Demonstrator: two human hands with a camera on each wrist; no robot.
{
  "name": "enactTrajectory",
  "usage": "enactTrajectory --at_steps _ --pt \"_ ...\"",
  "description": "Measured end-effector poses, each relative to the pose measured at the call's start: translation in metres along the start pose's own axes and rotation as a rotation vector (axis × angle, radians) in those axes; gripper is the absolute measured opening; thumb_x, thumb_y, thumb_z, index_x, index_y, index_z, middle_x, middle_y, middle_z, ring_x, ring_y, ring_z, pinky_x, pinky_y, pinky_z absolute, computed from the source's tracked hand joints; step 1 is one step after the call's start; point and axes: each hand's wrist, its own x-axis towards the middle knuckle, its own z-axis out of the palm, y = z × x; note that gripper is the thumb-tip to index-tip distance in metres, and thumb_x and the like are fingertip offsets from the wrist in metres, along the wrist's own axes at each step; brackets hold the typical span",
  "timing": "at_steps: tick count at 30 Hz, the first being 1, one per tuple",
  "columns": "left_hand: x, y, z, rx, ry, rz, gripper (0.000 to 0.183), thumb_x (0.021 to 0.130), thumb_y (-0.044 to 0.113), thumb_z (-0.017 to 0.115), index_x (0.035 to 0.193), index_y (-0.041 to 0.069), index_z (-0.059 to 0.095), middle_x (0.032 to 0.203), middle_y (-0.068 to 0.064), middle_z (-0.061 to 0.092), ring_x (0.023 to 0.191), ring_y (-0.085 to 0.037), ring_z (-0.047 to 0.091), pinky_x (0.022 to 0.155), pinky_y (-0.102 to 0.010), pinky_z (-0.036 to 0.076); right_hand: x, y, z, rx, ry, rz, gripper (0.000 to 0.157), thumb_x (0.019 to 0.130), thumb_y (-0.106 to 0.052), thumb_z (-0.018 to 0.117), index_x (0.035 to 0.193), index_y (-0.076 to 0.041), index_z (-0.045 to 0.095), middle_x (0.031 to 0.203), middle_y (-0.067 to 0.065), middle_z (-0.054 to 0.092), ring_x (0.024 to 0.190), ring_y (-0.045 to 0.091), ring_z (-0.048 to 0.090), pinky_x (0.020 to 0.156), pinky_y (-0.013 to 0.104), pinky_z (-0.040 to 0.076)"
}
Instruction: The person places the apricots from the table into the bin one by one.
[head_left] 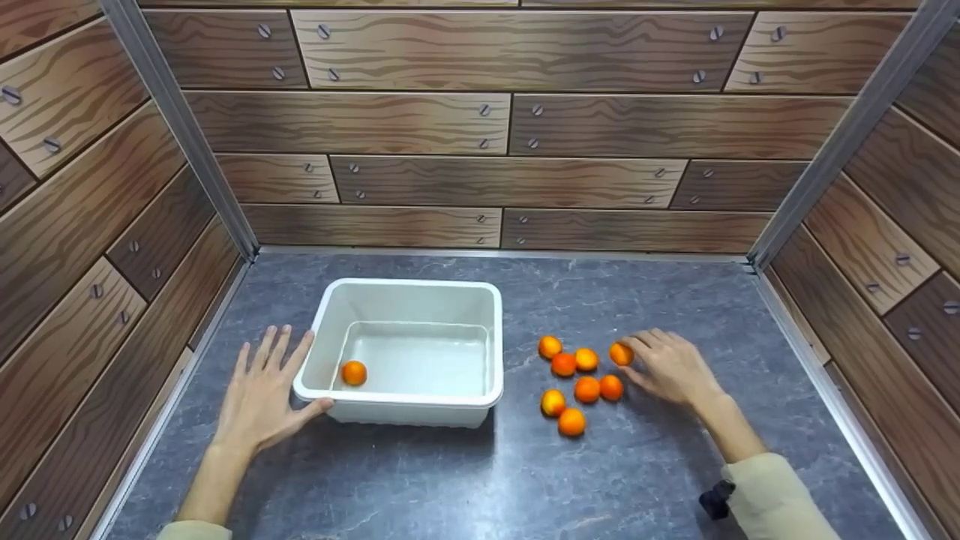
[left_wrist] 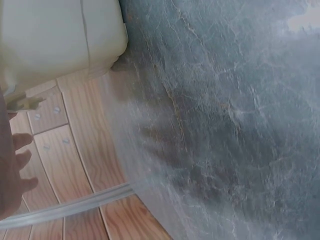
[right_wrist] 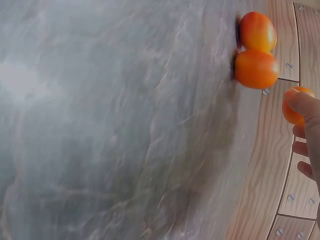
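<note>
My left hand [head_left: 259, 397] has its fingers spread along the left side of a white plastic tub [head_left: 420, 400], the thumb at its near rim. In the left wrist view, part of this hand [left_wrist: 9, 175] shows below the tub wall [left_wrist: 45, 40]. One small round orange fruit [head_left: 354, 373] lies inside the tub, at the left. Right of the tub, my right hand [head_left: 671, 367] pinches another orange fruit [head_left: 619, 354] between thumb and fingers; the right wrist view shows that same fruit [right_wrist: 291, 114] partly covered by the thumb. Whether it is off the table is unclear.
Several more orange fruits [head_left: 571, 421] lie loosely grouped on the grey marbled tabletop [head_left: 420, 480], between the tub and my right hand. Wood-patterned walls [head_left: 420, 124] with metal corner strips enclose the back and both sides.
</note>
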Motion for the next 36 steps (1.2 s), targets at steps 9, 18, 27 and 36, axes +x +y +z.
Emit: enactTrajectory --at_steps 9,18,27,36 --pt "-0.002 0.001 0.003 -0.004 0.012 0.006 0.108 0.083 0.083 0.058 0.167 0.018 0.033 0.170 -0.023 0.035 0.161 -0.045 0.028 0.131 -0.068 0.018 0.016 -0.009 -0.001 0.006 0.074 -0.062 0.047 0.081 -0.035 0.089 0.118 -0.009 0.075 0.108 0.009 0.079 0.097 0.029 0.074 0.083 0.047 0.064" --pt "-0.003 0.002 0.004 0.000 0.023 0.010 0.107 0.083 0.082 0.058 0.166 0.018 0.035 0.169 -0.024 0.036 0.160 -0.045 0.030 0.130 -0.068 0.021 0.032 -0.024 -0.001 0.017 0.095 -0.063 0.046 0.082 -0.036 0.088 0.117 -0.009 0.075 0.110 0.009 0.079 0.099 0.030 0.074 0.086 0.048 0.064" --pt "-0.003 0.000 0.000 0.009 0.006 -0.005 0.108 0.083 0.084 0.057 0.166 0.018 0.034 0.171 -0.023 0.035 0.161 -0.044 0.027 0.130 -0.068 0.021 0.055 -0.039 -0.003 0.059 0.149 -0.093 0.048 0.084 -0.035 0.087 0.123 -0.009 0.074 0.114 0.009 0.079 0.101 0.028 0.075 0.089 0.046 0.064" --pt "-0.002 0.000 0.001 0.012 0.019 0.003 0.108 0.083 0.083 0.058 0.166 0.018 0.034 0.170 -0.023 0.036 0.161 -0.044 0.029 0.130 -0.068 0.023 0.076 -0.053 -0.006 0.077 0.217 -0.126 0.048 0.084 -0.037 0.087 0.121 -0.010 0.075 0.111 0.007 0.079 0.097 0.026 0.075 0.084 0.043 0.066"
